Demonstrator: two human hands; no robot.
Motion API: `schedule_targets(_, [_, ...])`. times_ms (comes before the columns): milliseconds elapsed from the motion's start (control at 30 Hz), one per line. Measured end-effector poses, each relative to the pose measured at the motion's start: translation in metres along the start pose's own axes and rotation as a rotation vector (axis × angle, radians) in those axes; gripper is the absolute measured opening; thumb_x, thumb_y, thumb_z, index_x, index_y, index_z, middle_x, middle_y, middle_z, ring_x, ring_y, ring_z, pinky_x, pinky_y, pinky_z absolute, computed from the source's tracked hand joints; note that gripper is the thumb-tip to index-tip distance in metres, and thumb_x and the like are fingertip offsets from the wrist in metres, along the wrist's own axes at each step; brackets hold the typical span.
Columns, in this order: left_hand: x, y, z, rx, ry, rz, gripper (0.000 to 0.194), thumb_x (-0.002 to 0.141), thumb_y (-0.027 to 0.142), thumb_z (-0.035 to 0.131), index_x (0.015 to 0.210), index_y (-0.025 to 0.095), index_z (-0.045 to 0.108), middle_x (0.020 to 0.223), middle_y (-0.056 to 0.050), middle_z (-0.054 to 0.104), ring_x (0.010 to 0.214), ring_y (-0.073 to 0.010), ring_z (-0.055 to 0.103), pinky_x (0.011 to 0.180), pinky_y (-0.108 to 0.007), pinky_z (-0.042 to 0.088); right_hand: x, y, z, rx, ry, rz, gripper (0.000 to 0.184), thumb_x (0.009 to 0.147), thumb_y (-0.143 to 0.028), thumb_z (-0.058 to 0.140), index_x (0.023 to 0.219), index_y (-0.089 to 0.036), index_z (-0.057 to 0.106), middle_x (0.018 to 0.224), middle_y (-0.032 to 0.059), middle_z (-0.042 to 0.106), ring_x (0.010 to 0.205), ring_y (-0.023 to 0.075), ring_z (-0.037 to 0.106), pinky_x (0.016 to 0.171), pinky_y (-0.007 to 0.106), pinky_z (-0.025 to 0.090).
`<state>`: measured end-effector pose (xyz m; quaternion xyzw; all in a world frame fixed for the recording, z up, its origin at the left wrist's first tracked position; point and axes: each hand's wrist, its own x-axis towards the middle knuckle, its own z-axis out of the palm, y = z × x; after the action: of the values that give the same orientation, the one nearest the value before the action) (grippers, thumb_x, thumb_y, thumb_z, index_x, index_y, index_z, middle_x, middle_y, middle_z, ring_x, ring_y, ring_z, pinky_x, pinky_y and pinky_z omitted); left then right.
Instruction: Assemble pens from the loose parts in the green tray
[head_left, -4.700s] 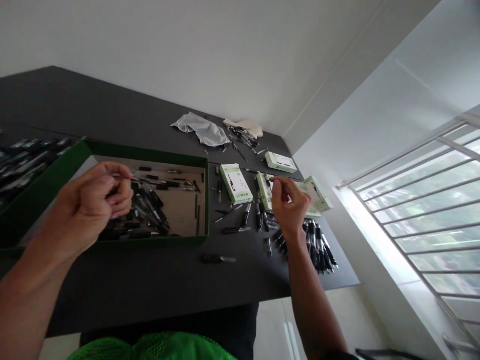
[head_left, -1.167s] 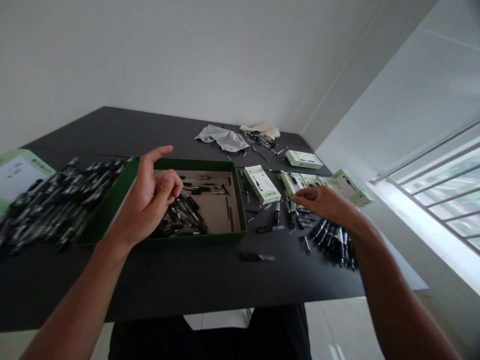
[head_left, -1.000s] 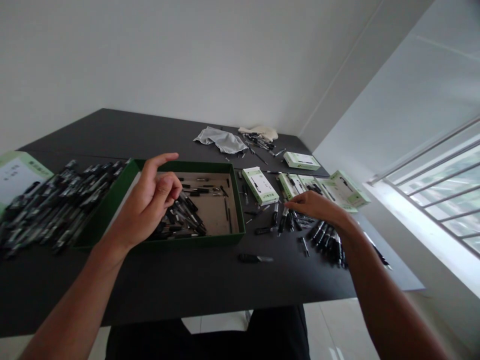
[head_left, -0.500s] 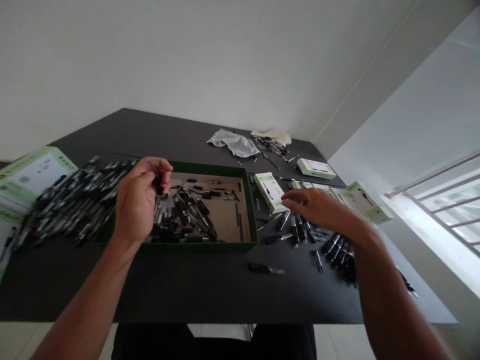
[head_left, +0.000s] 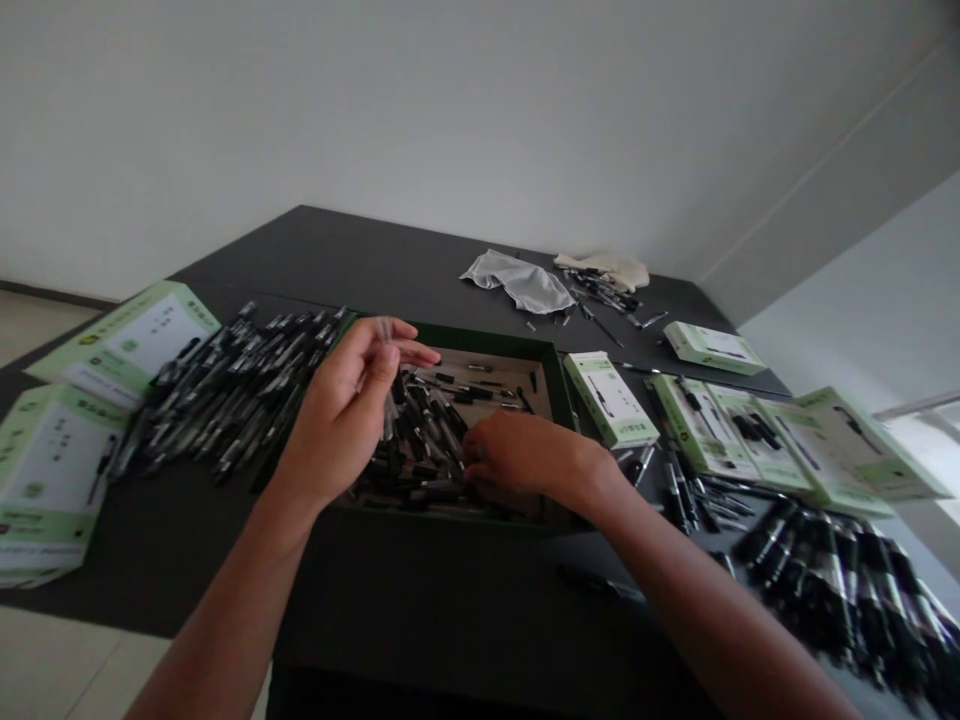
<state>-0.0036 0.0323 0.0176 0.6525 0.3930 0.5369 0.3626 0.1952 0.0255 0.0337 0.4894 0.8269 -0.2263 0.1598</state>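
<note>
Okay, two bare hands and one green tray (head_left: 556, 390), which sits around the middle of the frame on a dark table (head_left: 360, 250). The left hand (head_left: 346, 412) is up over the tray's left part, its grip pinching one clear piece (head_left: 385, 330) between thumb and fingers; that bit's blurry and half covered, so I can't say what it is. The right hand (head_left: 529, 455) is down in the tray, just right of center, by the loose black-and-clear pens (head_left: 431, 425). Can't tell whether its grip is pressed on anything, as the fingertips are mostly hidden. Counting the tray pens is hopeless too, they overlap and the hands cover some.

Elsewhere: one big pile of pens (head_left: 240, 385) left of the tray, too tangled to count. Two green-and-white cartons (head_left: 120, 340) are at far left, the lower one cropped by the frame edge. Right of the tray there's one upright-printed carton (head_left: 611, 400) and another carton (head_left: 716, 347) farther up; the unfolded packaging (head_left: 862, 440) nearby runs together, so no solid count. Lower right has one fan of pens (head_left: 832, 580), smeary and cut off. Up top, one gray cloth (head_left: 517, 280) and one cream cloth (head_left: 607, 268).
</note>
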Motion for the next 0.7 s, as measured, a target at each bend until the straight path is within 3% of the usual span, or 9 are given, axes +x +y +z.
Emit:
schedule_targets(133, [-0.003,0.004,0.005,0.075,-0.025,-0.028,0.024,0.111,0.042,0.049,0.117,0.022,0.061,0.11,-0.005,0.079,0.108,-0.0193,0.073,0.102,-0.033,0.051,0.001,0.0,0.0,-0.002,0.145,-0.004,0.023,0.101,-0.025,0.063,0.111,-0.013,0.08,0.106,0.0169,0.081,0.104,0.0333,0.078,0.086,0.038,0.057])
schedule_targets(233, [-0.003,0.005,0.005,0.058,-0.034,-0.045,0.025,0.111,0.043,0.048,0.116,0.022,0.061,0.111,-0.005,0.078,0.11,-0.0203,0.073,0.103,-0.034,0.05,0.002,-0.004,0.001,0.038,0.271,-0.184,0.031,0.101,-0.017,0.061,0.129,-0.013,0.074,0.125,0.0175,0.076,0.12,0.0319,0.072,0.101,0.042,0.054])
schedule_targets(367, [-0.003,0.005,0.004,0.07,-0.031,-0.051,0.025,0.11,0.044,0.048,0.115,0.023,0.061,0.109,-0.005,0.078,0.109,-0.0213,0.072,0.104,-0.035,0.049,-0.002,0.003,-0.002,0.14,0.076,-0.38,0.042,0.096,-0.013,0.064,0.137,-0.017,0.072,0.146,0.0149,0.068,0.133,0.0301,0.065,0.112,0.041,0.049])
schedule_targets(467, [-0.003,0.004,0.004,0.093,-0.023,-0.053,0.025,0.11,0.045,0.048,0.116,0.024,0.061,0.11,-0.004,0.078,0.11,-0.0213,0.072,0.105,-0.036,0.048,-0.009,0.02,-0.014,0.277,-0.068,-0.36,0.043,0.096,-0.009,0.059,0.136,-0.017,0.073,0.131,0.01,0.077,0.116,0.0233,0.074,0.098,0.031,0.055])
schedule_targets(533, [-0.002,0.002,0.003,0.102,-0.014,-0.046,0.024,0.11,0.044,0.049,0.117,0.024,0.061,0.109,-0.004,0.078,0.11,-0.0214,0.072,0.106,-0.036,0.048,-0.012,0.035,-0.024,0.345,-0.083,-0.336,0.04,0.097,-0.008,0.054,0.131,-0.017,0.074,0.117,0.0067,0.082,0.103,0.0189,0.077,0.087,0.026,0.057])
schedule_targets(600, [-0.002,0.0,0.002,0.102,0.006,-0.04,0.022,0.11,0.043,0.049,0.116,0.025,0.061,0.108,-0.003,0.078,0.109,-0.0217,0.072,0.107,-0.037,0.048,-0.011,0.051,-0.03,0.32,0.042,-0.255,0.036,0.101,-0.009,0.051,0.126,-0.016,0.076,0.115,0.0068,0.082,0.102,0.0187,0.077,0.087,0.026,0.057])
schedule_targets(700, [-0.001,-0.002,0.002,0.056,0.029,-0.046,0.022,0.109,0.044,0.05,0.115,0.026,0.06,0.107,-0.004,0.079,0.109,-0.0234,0.074,0.107,-0.04,0.049,-0.002,0.067,-0.029,0.138,0.314,-0.003,0.036,0.103,-0.009,0.049,0.123,-0.016,0.078,0.124,0.0112,0.079,0.115,0.0238,0.074,0.1,0.032,0.053])
